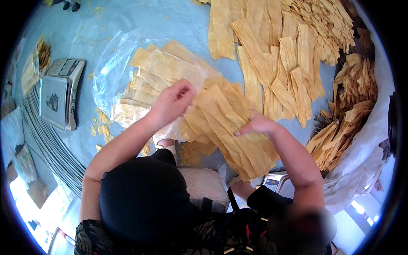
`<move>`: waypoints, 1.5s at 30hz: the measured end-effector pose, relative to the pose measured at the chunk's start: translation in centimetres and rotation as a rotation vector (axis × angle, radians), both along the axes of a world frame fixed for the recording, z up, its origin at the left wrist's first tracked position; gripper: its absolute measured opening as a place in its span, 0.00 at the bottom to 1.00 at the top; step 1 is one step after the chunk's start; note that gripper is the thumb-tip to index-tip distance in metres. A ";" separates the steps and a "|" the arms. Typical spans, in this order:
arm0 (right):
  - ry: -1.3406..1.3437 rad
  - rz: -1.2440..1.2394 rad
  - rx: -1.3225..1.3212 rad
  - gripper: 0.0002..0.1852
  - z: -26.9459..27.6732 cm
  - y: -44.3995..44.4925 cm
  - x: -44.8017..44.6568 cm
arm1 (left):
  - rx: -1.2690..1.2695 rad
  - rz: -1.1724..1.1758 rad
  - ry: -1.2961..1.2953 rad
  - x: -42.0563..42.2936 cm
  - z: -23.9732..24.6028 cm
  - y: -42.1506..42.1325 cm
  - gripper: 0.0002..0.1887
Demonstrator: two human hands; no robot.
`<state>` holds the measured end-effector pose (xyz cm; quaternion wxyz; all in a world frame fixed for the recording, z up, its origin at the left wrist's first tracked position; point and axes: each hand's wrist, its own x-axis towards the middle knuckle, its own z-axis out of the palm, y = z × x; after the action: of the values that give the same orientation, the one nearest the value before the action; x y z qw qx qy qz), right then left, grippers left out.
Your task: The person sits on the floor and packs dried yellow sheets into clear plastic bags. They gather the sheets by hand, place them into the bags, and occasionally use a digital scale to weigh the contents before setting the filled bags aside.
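A stack of dried tan sheets (220, 118), which look like tofu skin, slants across the middle. My right hand (258, 124) grips its right side, with the thumb on top and the fingers hidden underneath. The stack's upper-left end lies at the mouth of a clear plastic bag (108, 76). Inside that bag are more flat sheets (162, 68), fanned out and overlapping. Above the bag's mouth is my left hand (177, 100), its fingers curled. Whether it pinches the film cannot be made out.
Loose long sheets (271, 63) lie at the upper right, beside a big heap (322, 28). Bundled sheets (357, 83) line the right side. At left are a digital scale (54, 98), a filled bag (35, 67) and thin rods (47, 137). Another scale (274, 183) is near my leg.
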<state>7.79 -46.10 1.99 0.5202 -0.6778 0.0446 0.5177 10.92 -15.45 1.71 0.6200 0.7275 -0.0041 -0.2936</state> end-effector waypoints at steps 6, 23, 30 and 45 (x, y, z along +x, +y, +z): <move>-0.210 0.265 -0.013 0.35 -1.1 7.5 6.7 | -0.194 -0.075 -0.083 -0.1 2.5 -1.8 0.14; -0.959 0.516 -0.270 0.31 -4.9 20.8 7.6 | 0.007 -0.043 -0.130 4.2 2.6 3.0 0.17; -1.151 -0.140 -0.404 0.32 -7.9 4.9 2.2 | 0.932 0.469 -0.586 14.4 -11.6 19.1 0.25; -0.273 -0.763 -0.119 0.38 -9.1 4.3 3.0 | 0.416 0.375 0.120 9.7 -11.3 21.5 0.38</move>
<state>10.78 -41.79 -7.14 0.6360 -0.7040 0.2533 0.1892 20.61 6.08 -9.62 0.5002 0.8084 0.2276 -0.2110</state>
